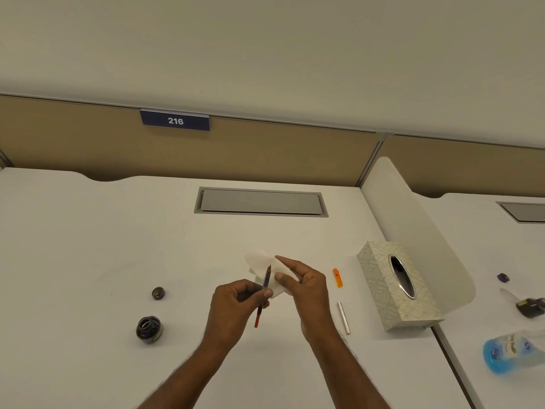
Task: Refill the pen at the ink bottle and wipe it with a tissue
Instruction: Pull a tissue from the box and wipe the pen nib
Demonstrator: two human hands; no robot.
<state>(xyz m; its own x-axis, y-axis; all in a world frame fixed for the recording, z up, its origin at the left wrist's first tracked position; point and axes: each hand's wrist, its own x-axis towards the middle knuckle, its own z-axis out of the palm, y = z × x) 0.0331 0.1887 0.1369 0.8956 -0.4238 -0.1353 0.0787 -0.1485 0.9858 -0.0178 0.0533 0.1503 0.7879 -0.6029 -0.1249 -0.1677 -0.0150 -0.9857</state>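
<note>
the left hand (236, 302) pinches the slim orange-ended pen (263, 293), nib up; the right hand (303, 286) holds a white crumpled tissue (265, 265) just behind that pinch.

This is an office, a row of shared work desks; a white desk (88, 231) has a grey cable hatch (261, 201) let into it near its far edge; behind that edge stands a low tan partition (265, 152) with a blue number plate (175, 121) reading 216; at the right edge a curved white divider (413, 219) separates it from a neighbouring desk (486, 246) with a similar hatch (525, 212); a tissue box (392, 286) lies beside the divider.
</note>
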